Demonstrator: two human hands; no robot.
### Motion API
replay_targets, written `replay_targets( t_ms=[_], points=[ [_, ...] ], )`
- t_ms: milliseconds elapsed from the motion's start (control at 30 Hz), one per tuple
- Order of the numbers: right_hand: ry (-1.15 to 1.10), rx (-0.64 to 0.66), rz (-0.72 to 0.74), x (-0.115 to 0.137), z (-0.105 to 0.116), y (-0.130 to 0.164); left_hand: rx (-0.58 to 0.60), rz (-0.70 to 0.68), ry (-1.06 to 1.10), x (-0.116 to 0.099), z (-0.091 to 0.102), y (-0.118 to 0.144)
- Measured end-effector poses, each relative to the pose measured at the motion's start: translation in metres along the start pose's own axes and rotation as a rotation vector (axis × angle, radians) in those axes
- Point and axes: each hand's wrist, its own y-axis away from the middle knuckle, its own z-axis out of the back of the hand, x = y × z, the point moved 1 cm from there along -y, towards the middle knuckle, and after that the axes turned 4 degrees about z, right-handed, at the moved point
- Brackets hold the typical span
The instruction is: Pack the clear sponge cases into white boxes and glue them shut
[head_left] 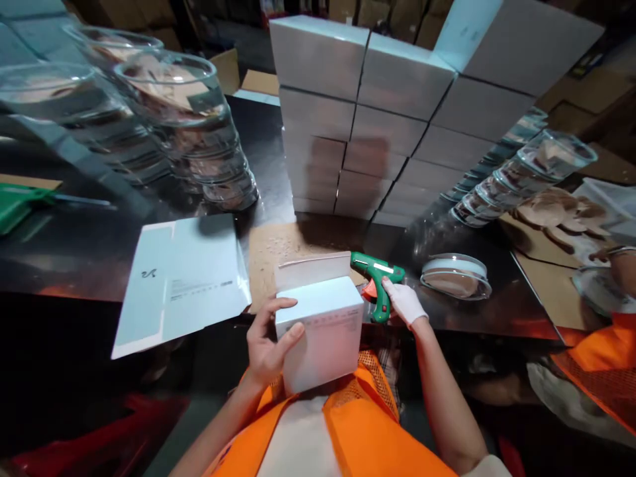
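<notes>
Left hand [268, 348] holds a white box [322, 334] at the near tabletop [74, 252] edge, its grip wrapped around the box's left side with the flap standing open. Right hand [405, 303], gloved, has its grip closed on the handle of a green glue gun [378, 278] just right of the box. Flat carton [181, 281] lies left; stacked boxes [372, 119] stand far.

stacked white boxes [368, 112], glass bowls [189, 126], flat printed carton [183, 278]
</notes>
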Motion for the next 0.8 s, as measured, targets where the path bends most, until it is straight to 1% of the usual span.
replay_targets(
  t_ms=[67, 100, 133, 167, 200, 267, 300, 333, 400, 433, 467, 500, 567, 600, 633, 700, 800],
  points=[
    [0.059, -0.105, 0.07, 0.01, 0.009, 0.012, 0.015, 0.013, 0.0, 0.0, 0.0, -0.001],
    [0.04, -0.13, 0.126, 0.017, 0.01, 0.02, 0.024, 0.014, 0.001, 0.001, -0.002, -0.002],
    [-0.015, -0.117, 0.189, 0.025, 0.009, 0.027, 0.038, 0.007, 0.006, 0.001, -0.004, -0.002],
    [-0.094, -0.054, 0.241, 0.032, 0.004, 0.033, 0.064, -0.002, 0.016, 0.002, -0.006, -0.002],
    [-0.186, 0.048, 0.27, 0.039, -0.002, 0.038, 0.099, -0.007, 0.03, 0.002, -0.009, -0.001],
    [-0.36, 0.274, 0.249, 0.048, -0.017, 0.04, 0.155, -0.005, 0.067, 0.004, -0.014, 0.0],
    [-0.421, 0.339, 0.223, 0.05, -0.024, 0.039, 0.168, 0.004, 0.092, 0.005, -0.016, 0.0],
    [-0.466, 0.361, 0.203, 0.049, -0.028, 0.037, 0.174, 0.018, 0.124, 0.006, -0.018, 0.0],
    [-0.511, 0.343, 0.211, 0.045, -0.031, 0.034, 0.164, 0.063, 0.206, 0.009, -0.02, -0.002],
    [-0.508, 0.349, 0.256, 0.043, -0.029, 0.033, 0.158, 0.081, 0.261, 0.01, -0.021, -0.004],
    [-0.487, 0.389, 0.331, 0.041, -0.026, 0.034, 0.153, 0.09, 0.323, 0.011, -0.021, -0.006],
    [-0.452, 0.455, 0.427, 0.04, -0.022, 0.036, 0.145, 0.085, 0.382, 0.012, -0.021, -0.008],
    [-0.341, 0.595, 0.639, 0.041, -0.014, 0.042, 0.133, 0.035, 0.447, 0.013, -0.02, -0.012],
    [-0.269, 0.629, 0.73, 0.043, -0.011, 0.046, 0.146, -0.001, 0.436, 0.013, -0.02, -0.014],
    [-0.195, 0.632, 0.801, 0.044, -0.009, 0.049, 0.166, -0.034, 0.401, 0.013, -0.019, -0.015],
    [-0.087, 0.587, 0.892, 0.046, -0.009, 0.053, 0.199, -0.079, 0.306, 0.012, -0.018, -0.016],
    [-0.069, 0.573, 0.948, 0.042, -0.014, 0.053, 0.209, -0.092, 0.243, 0.008, -0.018, -0.014]
  ],
)
